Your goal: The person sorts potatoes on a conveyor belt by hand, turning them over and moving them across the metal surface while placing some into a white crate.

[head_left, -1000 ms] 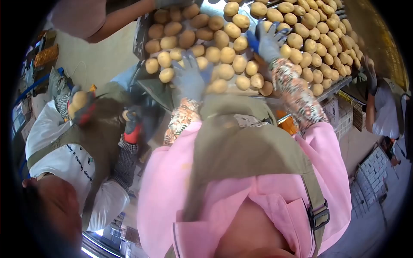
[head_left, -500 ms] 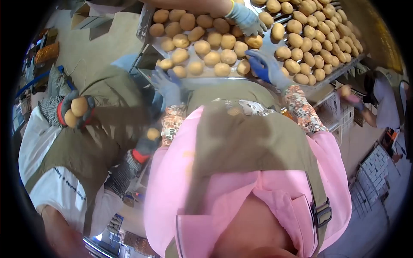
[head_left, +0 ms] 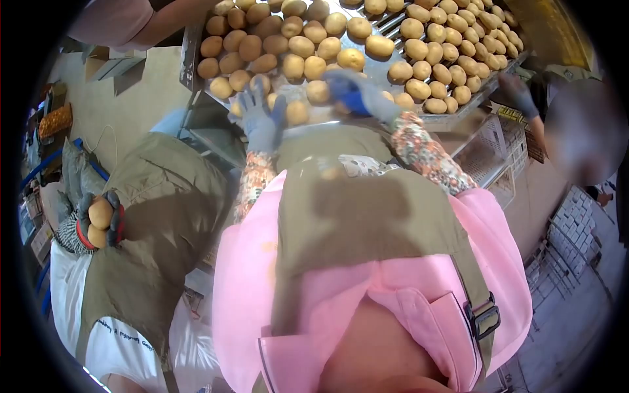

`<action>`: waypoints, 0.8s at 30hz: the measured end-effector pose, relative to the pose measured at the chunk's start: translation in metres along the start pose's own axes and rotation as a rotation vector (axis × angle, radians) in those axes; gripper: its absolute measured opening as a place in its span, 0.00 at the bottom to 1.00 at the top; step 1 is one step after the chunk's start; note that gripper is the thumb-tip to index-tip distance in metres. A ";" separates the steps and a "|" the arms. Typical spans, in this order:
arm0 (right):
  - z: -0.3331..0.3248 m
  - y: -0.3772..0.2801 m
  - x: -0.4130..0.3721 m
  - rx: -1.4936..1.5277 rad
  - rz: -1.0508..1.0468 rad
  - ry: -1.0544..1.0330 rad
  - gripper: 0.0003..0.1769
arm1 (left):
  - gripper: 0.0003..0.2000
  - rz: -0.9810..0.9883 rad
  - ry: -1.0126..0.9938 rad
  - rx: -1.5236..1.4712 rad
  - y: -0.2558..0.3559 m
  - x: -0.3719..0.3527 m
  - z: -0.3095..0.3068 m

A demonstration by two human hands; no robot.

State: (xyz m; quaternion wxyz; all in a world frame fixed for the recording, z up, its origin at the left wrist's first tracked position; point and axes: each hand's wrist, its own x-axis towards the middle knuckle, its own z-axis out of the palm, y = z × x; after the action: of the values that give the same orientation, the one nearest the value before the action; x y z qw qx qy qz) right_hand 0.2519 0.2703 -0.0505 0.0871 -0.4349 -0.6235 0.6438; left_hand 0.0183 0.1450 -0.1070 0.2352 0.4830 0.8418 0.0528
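Observation:
Potatoes (head_left: 302,47) lie spread over a metal sorting table (head_left: 308,120) in front of me. My left hand (head_left: 261,119), in a grey-blue glove, is over the near left part of the table with its fingers spread, a few potatoes just beyond and beside the fingertips. My right hand (head_left: 362,95), in a grey glove with a blue palm, reaches leftward across the near edge. Motion blurs its fingers, which are right at a potato (head_left: 318,92); I cannot tell if they grip it. Another potato (head_left: 297,112) sits between my two hands.
Many more potatoes (head_left: 452,49) cover slatted rollers at right. A co-worker's gloved hand (head_left: 98,223) at left holds two potatoes. Another person's forearm (head_left: 173,23) crosses the upper left. Plastic crates (head_left: 501,154) stand below the table's right side, near another person's gloved hand (head_left: 517,95).
My right hand has swept left along the near edge, toward my left hand. The other person's gloved hand has left the table top. Potatoes on the left have shifted.

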 end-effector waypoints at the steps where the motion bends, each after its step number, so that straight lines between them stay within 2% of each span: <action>1: -0.024 -0.059 -0.010 0.084 0.312 0.152 0.18 | 0.43 -0.003 0.001 0.001 -0.006 -0.002 -0.003; 2: -0.034 0.002 0.001 0.399 0.204 0.382 0.17 | 0.46 -0.090 0.001 0.009 -0.013 -0.009 -0.008; 3: -0.061 0.013 -0.004 0.267 0.064 0.473 0.18 | 0.49 -0.177 -0.002 0.017 -0.020 -0.015 -0.011; 4: -0.086 0.039 -0.003 -0.392 -0.114 0.735 0.21 | 0.51 -0.203 0.028 -0.020 -0.030 -0.018 -0.010; 5: -0.116 0.059 -0.008 -0.389 -0.111 0.734 0.21 | 0.51 -0.204 0.026 -0.018 -0.046 -0.022 -0.001; 7: -0.160 0.082 -0.017 -0.915 -0.051 0.943 0.28 | 0.51 -0.266 -0.047 0.012 -0.079 -0.030 0.015; 8: -0.167 0.082 -0.019 -1.013 0.203 0.942 0.29 | 0.46 -0.250 -0.010 0.065 -0.075 -0.037 0.009; 9: -0.168 0.081 -0.020 -1.104 0.458 0.933 0.32 | 0.46 -0.255 -0.006 0.065 -0.072 -0.038 0.010; 10: -0.157 0.076 -0.016 -1.103 0.451 0.930 0.32 | 0.43 -0.241 0.059 0.047 -0.070 -0.040 0.013; 13: -0.079 0.064 0.015 -0.898 0.500 0.883 0.44 | 0.35 -0.149 0.235 0.055 -0.048 -0.040 0.016; 15: -0.039 0.036 0.029 -1.055 0.434 0.494 0.40 | 0.34 -0.016 0.281 0.010 -0.045 -0.027 0.034; 17: 0.006 0.068 0.044 -0.609 -0.049 0.350 0.34 | 0.34 -0.013 0.077 0.018 0.003 -0.020 -0.001; 18: 0.039 0.033 0.043 -0.819 0.042 0.264 0.33 | 0.34 0.099 0.078 -0.234 0.001 -0.013 0.011; 19: 0.063 -0.003 0.032 -1.030 0.132 0.175 0.33 | 0.34 0.100 0.082 -0.238 0.002 -0.016 0.011; 20: 0.066 -0.005 0.020 -1.032 0.130 0.176 0.33 | 0.34 0.093 -0.012 -0.180 0.004 -0.019 0.008; 22: 0.071 -0.006 0.004 -0.962 -0.344 -0.085 0.26 | 0.34 0.077 -0.194 -0.062 0.002 -0.027 0.000; 23: 0.065 -0.006 0.001 -0.960 -0.347 -0.084 0.26 | 0.34 0.077 -0.192 -0.060 -0.004 -0.029 -0.005; 24: 0.050 -0.003 -0.004 -0.677 -0.341 -0.068 0.23 | 0.35 -0.007 -0.193 -0.060 -0.012 -0.031 -0.011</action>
State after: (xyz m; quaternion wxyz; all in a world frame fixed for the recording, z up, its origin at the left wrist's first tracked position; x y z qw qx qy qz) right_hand 0.2195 0.2316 -0.0543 0.0236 -0.3075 -0.8668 0.3918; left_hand 0.0172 0.1142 -0.0898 0.3295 0.4756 0.8150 0.0303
